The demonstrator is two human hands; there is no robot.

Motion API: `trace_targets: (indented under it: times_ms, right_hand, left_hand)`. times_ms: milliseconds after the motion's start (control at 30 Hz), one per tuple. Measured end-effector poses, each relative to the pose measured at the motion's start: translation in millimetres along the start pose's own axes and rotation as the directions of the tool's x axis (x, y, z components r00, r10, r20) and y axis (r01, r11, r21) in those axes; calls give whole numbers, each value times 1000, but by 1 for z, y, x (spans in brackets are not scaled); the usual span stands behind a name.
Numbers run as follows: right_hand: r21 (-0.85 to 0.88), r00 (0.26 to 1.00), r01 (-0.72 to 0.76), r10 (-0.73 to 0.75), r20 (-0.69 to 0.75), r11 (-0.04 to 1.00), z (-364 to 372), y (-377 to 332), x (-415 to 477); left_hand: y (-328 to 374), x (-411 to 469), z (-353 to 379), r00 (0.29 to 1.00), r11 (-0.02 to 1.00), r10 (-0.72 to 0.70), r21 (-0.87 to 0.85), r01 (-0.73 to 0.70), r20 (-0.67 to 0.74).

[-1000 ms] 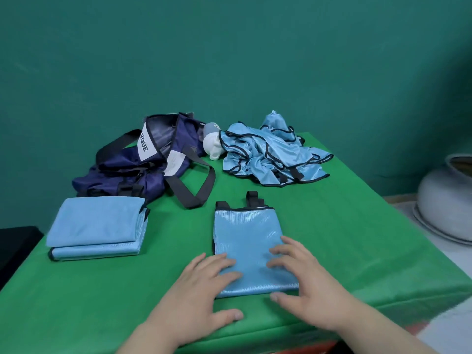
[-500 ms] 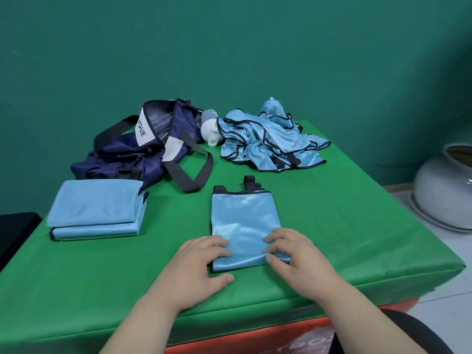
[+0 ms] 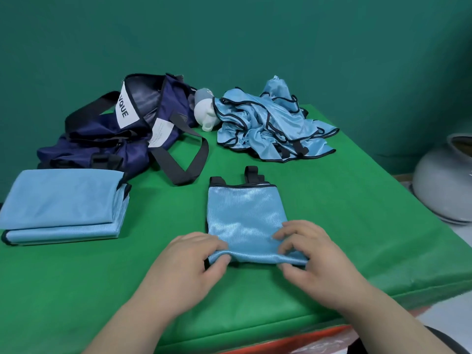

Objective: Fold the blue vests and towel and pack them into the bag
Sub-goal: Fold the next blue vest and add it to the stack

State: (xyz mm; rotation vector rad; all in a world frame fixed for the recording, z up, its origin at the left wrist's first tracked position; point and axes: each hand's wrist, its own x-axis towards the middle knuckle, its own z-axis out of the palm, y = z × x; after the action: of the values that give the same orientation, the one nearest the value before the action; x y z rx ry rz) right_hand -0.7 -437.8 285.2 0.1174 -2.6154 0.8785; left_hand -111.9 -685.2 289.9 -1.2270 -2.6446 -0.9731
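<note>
Two pinches: my left hand [image 3: 194, 261] and right hand [image 3: 314, 256] each grip a corner of the folded vest [image 3: 245, 215]; if I lift unevenly, layers ahead of them could slide open.

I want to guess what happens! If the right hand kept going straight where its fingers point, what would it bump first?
The right hand pinches the folded vest, so it would slide across that first. Past it, probably the bag's black strap, though depth is hard to judge.
</note>
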Motion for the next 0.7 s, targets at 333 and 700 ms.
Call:
trace_targets:
  times_ms: [333,700]
  right_hand:
    - [282,994,-92,103,-25,955,-5,-5,10]
    - [525,940,-209,318,-124,825,-6,-27,8]
  left_hand:
    - [6,-6,-11,997,997,-68,-33,69,23]
    - [32,-12,-32,974,920,-221,-340,194,-42]
